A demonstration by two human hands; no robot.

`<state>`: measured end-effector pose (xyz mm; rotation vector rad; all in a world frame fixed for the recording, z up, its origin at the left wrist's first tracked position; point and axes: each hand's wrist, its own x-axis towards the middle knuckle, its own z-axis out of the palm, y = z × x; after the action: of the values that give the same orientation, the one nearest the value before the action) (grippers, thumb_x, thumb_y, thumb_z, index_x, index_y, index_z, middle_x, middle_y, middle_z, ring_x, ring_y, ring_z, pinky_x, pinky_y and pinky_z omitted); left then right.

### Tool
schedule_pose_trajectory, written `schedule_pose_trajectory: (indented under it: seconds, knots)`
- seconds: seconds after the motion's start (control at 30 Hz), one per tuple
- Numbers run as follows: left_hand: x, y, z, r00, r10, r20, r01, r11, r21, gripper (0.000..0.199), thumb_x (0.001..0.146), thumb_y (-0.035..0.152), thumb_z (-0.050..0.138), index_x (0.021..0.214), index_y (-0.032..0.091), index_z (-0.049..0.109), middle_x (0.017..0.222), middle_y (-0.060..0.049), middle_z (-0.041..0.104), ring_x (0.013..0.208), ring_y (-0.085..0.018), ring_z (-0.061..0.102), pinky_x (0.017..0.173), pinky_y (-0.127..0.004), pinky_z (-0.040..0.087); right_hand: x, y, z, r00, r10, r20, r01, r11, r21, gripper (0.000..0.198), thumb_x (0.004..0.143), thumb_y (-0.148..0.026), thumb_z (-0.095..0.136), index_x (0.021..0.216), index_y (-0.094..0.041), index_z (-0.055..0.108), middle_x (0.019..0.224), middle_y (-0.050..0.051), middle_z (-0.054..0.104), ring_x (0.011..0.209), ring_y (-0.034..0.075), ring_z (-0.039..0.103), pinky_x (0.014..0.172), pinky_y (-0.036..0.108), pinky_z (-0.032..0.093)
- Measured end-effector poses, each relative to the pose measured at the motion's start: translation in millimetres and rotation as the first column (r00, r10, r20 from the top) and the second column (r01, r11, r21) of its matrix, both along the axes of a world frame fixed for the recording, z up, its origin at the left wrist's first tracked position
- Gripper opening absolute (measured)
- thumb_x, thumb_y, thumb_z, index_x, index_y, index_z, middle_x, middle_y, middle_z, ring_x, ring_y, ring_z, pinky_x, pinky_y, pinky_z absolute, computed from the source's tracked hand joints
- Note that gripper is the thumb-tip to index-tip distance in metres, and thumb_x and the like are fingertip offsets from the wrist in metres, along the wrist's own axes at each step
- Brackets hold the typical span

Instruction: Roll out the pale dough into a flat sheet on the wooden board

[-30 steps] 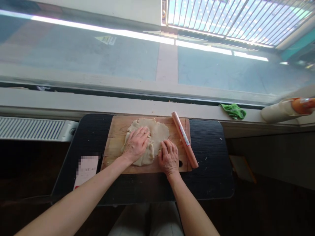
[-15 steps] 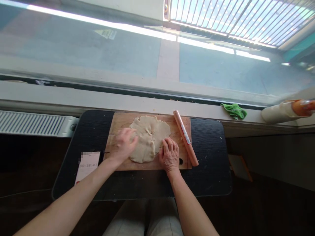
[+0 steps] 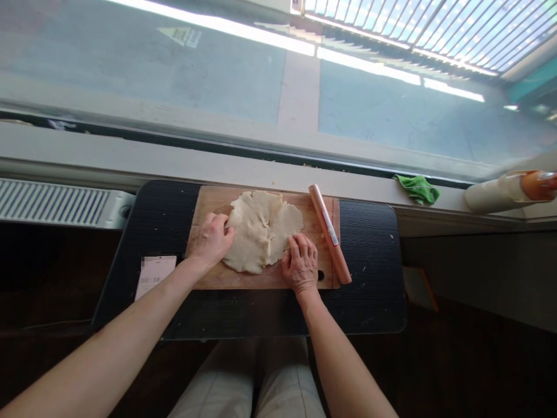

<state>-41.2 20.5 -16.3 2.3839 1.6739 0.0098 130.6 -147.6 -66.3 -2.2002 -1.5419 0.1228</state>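
Note:
A flattened sheet of pale dough (image 3: 250,235) with a ragged rim lies on a wooden cutting board (image 3: 209,200). Creases and a split run down its middle. At the dough's left edge is my left hand (image 3: 211,239), its fingers curled in and closed on the edge. My right hand (image 3: 301,264) rests at the lower right edge, fingers bent and close together over the dough's rim, thumb tucked beside them. Its fingertips are partly hidden. To its right, a smooth pinkish rolling pin (image 3: 329,232) with a label lies slanted across the board's right end.
The board sits on a small black table (image 3: 369,261). A phone (image 3: 155,271) showing a timer lies at the left, partly behind my left forearm. On the windowsill are a green cloth (image 3: 416,189) and a pale bottle-like container (image 3: 496,193). A radiator (image 3: 56,202) stands at the left.
My left hand has moved slightly left and its fingers have curled in at the dough's edge. My right hand stays at the lower right edge. The whole view has shifted a little.

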Motion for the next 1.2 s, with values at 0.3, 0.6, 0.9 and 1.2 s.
schedule_pose_trajectory:
  seconds: [0.3,0.6,0.9,1.2]
  knots:
    - [44.5,-49.7,-5.5,0.911,-0.260,0.321,0.361,0.879,-0.312,0.018,0.085,0.033,0.047,0.075,0.020,0.054,0.078,-0.002,0.061,0.071,-0.015,0.056,0.067,-0.026,0.043,1.8,0.0,-0.8,1.000,0.016,0.008,-0.016,1.000,-0.011,0.044,0.087,-0.022,0.048,0.132,-0.018,0.047,0.134,0.011,0.048,0.130,0.023,0.035,0.111,0.043,0.028]
    - [60.5,-37.2,10.3,0.951,-0.297,0.087,0.303,0.838,-0.455,0.030,0.087,0.032,0.039,0.077,0.017,0.063,0.081,-0.009,0.068,0.077,-0.021,0.063,0.069,-0.029,0.044,-0.2,0.0,3.2,1.000,0.003,0.010,-0.003,1.000,0.010,0.044,0.086,-0.020,0.049,0.130,-0.017,0.049,0.132,0.012,0.049,0.128,0.024,0.036,0.109,0.044,0.030]
    - [62.8,-23.6,1.8,0.972,-0.235,0.031,0.215,0.818,-0.534,0.038,0.082,0.043,0.046,0.058,0.018,0.062,0.062,-0.007,0.064,0.066,-0.021,0.061,0.063,-0.029,0.042,5.0,2.0,7.8,0.997,0.017,-0.079,-0.014,0.999,0.029,0.040,0.086,-0.022,0.049,0.127,-0.019,0.053,0.131,0.010,0.051,0.126,0.024,0.039,0.109,0.044,0.031]
    - [32.7,3.4,22.2,0.998,0.018,0.054,-0.004,0.969,-0.245,0.039,0.082,0.047,0.041,0.087,0.019,0.067,0.094,-0.010,0.067,0.087,-0.024,0.063,0.073,-0.032,0.046,-32.8,-38.4,38.8,0.500,-0.336,-0.798,0.470,0.879,-0.075,0.028,0.082,-0.024,0.047,0.104,-0.016,0.063,0.095,0.007,0.068,0.088,0.018,0.064,0.081,0.031,0.052]
